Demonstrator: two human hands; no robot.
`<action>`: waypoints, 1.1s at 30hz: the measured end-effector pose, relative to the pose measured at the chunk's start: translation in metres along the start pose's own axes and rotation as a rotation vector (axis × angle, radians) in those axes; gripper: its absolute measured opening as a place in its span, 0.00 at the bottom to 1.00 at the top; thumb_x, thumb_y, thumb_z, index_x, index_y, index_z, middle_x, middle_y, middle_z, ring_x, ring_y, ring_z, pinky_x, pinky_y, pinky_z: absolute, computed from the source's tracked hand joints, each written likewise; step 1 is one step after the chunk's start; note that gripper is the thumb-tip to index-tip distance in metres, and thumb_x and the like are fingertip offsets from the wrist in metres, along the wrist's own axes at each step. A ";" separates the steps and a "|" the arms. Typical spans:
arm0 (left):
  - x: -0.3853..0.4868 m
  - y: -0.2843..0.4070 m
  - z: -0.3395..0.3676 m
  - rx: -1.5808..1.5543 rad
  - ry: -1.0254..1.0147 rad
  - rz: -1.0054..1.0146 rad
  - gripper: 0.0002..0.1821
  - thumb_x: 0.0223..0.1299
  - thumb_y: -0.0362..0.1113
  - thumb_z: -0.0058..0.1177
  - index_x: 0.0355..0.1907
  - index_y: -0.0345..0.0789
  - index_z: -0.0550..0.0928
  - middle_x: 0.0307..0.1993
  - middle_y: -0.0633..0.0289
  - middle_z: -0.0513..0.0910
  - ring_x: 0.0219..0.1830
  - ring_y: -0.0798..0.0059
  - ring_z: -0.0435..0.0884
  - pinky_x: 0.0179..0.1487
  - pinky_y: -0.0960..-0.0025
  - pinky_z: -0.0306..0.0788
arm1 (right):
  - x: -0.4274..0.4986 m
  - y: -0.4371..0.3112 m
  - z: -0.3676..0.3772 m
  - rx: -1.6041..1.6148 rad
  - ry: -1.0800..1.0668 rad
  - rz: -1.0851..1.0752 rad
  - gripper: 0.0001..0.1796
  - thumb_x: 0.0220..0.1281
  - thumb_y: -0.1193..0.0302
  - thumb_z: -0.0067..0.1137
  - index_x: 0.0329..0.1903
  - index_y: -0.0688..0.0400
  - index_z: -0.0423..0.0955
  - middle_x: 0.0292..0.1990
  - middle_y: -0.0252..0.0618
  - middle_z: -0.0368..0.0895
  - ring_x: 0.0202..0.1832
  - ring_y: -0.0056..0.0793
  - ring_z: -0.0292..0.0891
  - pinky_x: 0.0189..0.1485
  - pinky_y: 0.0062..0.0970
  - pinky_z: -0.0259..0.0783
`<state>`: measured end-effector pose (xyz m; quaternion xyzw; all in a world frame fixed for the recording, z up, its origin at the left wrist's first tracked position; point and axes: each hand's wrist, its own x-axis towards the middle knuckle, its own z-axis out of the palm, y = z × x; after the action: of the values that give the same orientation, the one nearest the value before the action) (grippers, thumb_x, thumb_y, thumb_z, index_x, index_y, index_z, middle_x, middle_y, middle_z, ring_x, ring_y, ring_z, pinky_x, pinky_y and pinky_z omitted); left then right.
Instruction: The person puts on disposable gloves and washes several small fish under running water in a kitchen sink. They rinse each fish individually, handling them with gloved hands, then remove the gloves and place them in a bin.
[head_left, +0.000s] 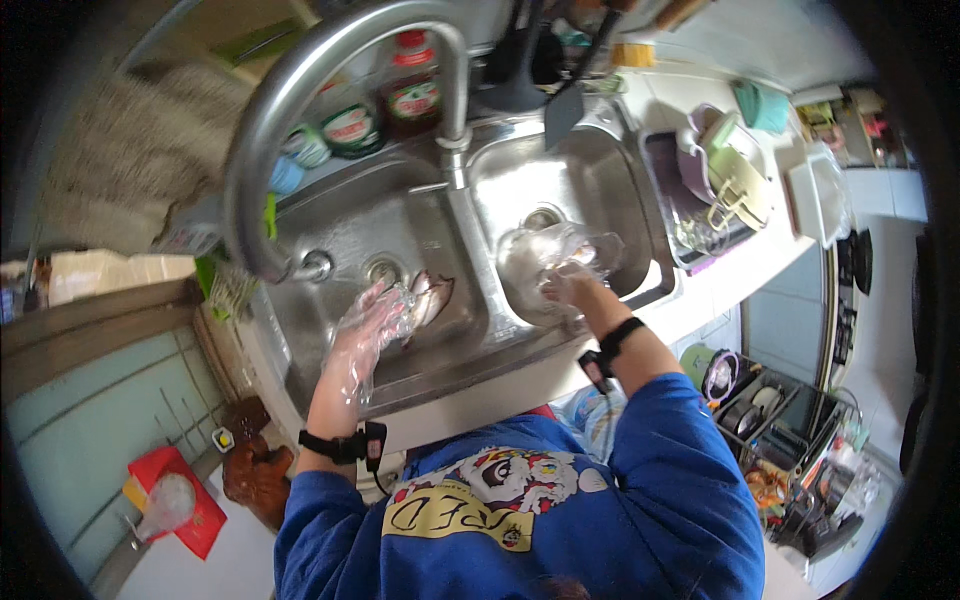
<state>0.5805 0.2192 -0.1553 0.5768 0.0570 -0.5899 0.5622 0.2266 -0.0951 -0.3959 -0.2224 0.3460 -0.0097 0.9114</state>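
My left hand, in a clear plastic glove, is over the left basin of a steel double sink. Its fingers touch or lie right beside a small fish; whether they grip it I cannot tell. Over the right basin, my right hand is closed on a clear plastic bag with something pale and orange inside. A drain shows behind each hand.
A steel faucet arches over the left basin. Behind stand detergent bottles; a black spatula hangs above the right basin. A dish tray with bowls and a glass is at right.
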 end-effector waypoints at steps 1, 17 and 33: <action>0.004 -0.001 -0.011 0.108 0.034 0.018 0.34 0.59 0.42 0.58 0.65 0.36 0.62 0.57 0.59 0.72 0.56 0.69 0.73 0.54 0.66 0.66 | -0.006 -0.017 0.022 -0.906 0.100 -0.003 0.18 0.63 0.61 0.44 0.40 0.65 0.72 0.41 0.51 0.74 0.42 0.48 0.72 0.45 0.46 0.66; 0.141 -0.106 0.011 1.422 0.143 0.067 0.39 0.56 0.64 0.40 0.66 0.43 0.63 0.59 0.52 0.71 0.61 0.56 0.69 0.63 0.62 0.62 | -0.100 -0.044 0.322 -0.829 0.515 -0.520 0.06 0.63 0.77 0.53 0.43 0.62 0.71 0.35 0.33 0.75 0.37 0.18 0.71 0.42 0.19 0.69; 0.157 -0.114 0.074 1.972 -0.267 -0.027 0.24 0.66 0.51 0.34 0.57 0.42 0.75 0.61 0.61 0.70 0.65 0.63 0.65 0.68 0.57 0.52 | -0.140 -0.046 0.290 -0.645 0.473 -0.526 0.07 0.65 0.76 0.51 0.44 0.62 0.69 0.36 0.32 0.74 0.39 0.18 0.70 0.45 0.19 0.66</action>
<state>0.4991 0.1138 -0.3141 0.7144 -0.5159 -0.4397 -0.1736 0.3109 0.0032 -0.0975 -0.5656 0.4612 -0.1827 0.6588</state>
